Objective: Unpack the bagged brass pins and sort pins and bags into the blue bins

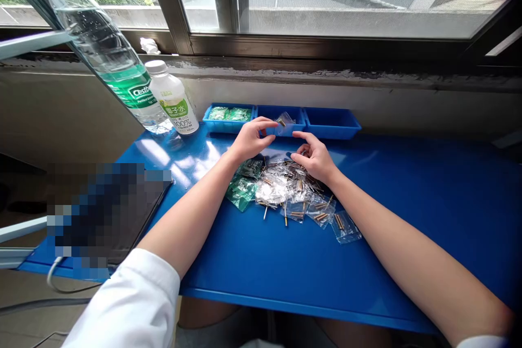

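Observation:
My left hand [252,138] pinches a small clear plastic bag [285,124] with a brass-coloured piece inside, over the front of the middle blue bin [299,114]. To the right of the bag is my right hand [317,159], its index finger and thumb apart and its other fingers curled; I see nothing in it. Beneath both hands lies a pile of clear bags [273,187] with brass-coloured pins. Loose pins [286,215] stick out at the front, and a green packet [242,193] lies on the left of the pile.
The left blue bin [224,126] holds green packets; the right bin [332,124] stands beside the middle one. A white bottle [173,98] and a large water bottle [118,70] are at the back left. A dark, partly blurred object [134,217] lies on the blue table [261,266].

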Action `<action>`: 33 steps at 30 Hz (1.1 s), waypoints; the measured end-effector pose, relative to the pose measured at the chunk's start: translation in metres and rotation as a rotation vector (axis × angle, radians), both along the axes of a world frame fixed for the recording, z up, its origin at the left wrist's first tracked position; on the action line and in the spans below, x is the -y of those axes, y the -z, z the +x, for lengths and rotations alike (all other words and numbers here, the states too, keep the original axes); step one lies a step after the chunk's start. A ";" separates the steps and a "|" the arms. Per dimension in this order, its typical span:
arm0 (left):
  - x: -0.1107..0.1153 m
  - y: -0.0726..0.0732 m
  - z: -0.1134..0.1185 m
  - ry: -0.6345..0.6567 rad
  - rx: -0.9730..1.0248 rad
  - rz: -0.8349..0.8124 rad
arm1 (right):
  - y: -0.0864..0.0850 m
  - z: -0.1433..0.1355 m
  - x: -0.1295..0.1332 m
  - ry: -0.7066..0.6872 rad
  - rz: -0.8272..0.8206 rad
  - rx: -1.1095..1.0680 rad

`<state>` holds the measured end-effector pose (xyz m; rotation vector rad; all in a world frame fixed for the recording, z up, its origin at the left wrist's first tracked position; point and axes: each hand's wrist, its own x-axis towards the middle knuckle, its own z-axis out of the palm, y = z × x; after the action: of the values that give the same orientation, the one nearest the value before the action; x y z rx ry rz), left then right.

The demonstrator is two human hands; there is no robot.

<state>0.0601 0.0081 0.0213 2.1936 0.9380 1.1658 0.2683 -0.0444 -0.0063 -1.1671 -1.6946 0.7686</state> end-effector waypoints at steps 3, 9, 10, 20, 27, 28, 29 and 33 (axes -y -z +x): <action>-0.002 0.002 -0.003 -0.043 -0.002 0.045 | 0.003 0.000 -0.001 0.039 0.003 0.011; -0.004 0.004 -0.005 -0.068 -0.006 0.050 | 0.005 0.001 -0.002 0.045 -0.015 0.009; -0.004 0.003 -0.004 -0.071 -0.018 0.033 | 0.004 0.001 -0.001 0.043 -0.017 0.011; -0.008 0.003 -0.004 -0.271 -0.025 -0.022 | 0.002 0.000 0.000 0.019 -0.021 0.044; -0.007 0.002 -0.005 -0.263 -0.050 -0.037 | -0.004 -0.002 0.002 0.030 -0.029 0.103; -0.006 0.001 -0.005 -0.256 -0.061 -0.035 | -0.004 -0.002 0.003 0.031 -0.027 0.111; -0.005 0.001 -0.005 -0.246 -0.074 -0.037 | -0.005 -0.002 0.003 0.031 -0.021 0.122; -0.004 0.004 -0.006 -0.164 -0.132 -0.095 | -0.006 -0.002 0.002 -0.022 0.022 0.240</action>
<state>0.0541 0.0123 0.0170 2.1717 1.2234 1.0339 0.2659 -0.0465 -0.0007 -1.2679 -1.9101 0.6406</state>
